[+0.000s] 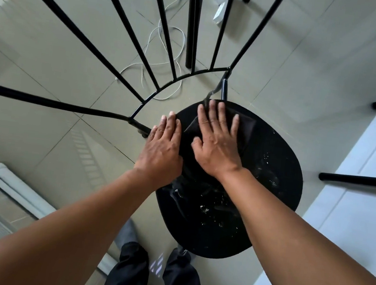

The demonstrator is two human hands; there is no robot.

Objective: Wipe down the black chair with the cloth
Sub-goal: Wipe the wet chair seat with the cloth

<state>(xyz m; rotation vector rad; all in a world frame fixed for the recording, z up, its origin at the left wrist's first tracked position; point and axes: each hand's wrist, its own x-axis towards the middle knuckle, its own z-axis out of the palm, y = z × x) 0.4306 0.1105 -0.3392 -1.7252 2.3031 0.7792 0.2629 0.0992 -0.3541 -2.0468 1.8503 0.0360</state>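
Here, two hands: left hand (161, 149), right hand (216, 143) flat on one cloth (244, 128), one chair (273, 177).

You are looking down on a glossy floor of large grey-beige tiles (50, 57) that throws back soft light. A white cable (158, 42) loops loosely across it near the top. Black furniture legs (359, 180) reach in from the right over a paler strip of floor (372, 152), and a ribbed white unit (1, 192) sits low left.
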